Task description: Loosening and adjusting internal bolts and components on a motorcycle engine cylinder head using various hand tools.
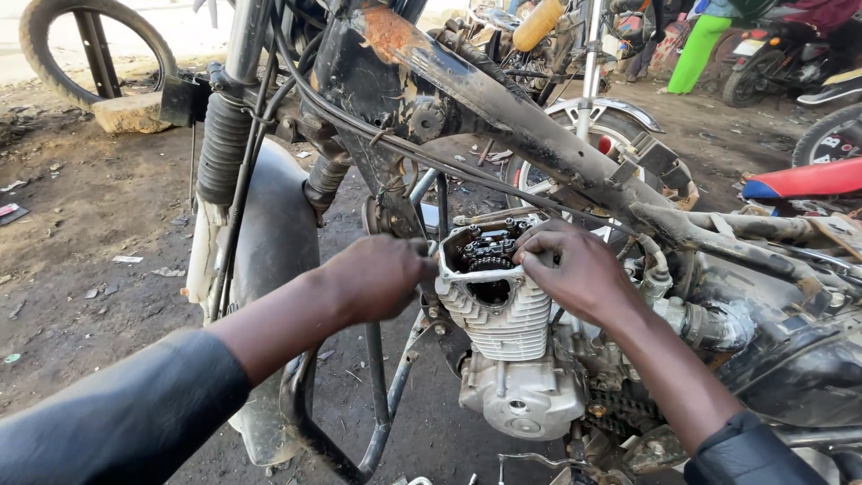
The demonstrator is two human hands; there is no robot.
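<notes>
Hiding its fingertips, the left hand [382, 274] is gripping something I cannot make out; the right hand [575, 268] is pinching the open, dirty silver engine top [489, 269].

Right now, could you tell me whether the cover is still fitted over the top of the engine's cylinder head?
No, the cylinder head is open on top, with the sprocket and chain exposed between the left hand and right hand.
</notes>
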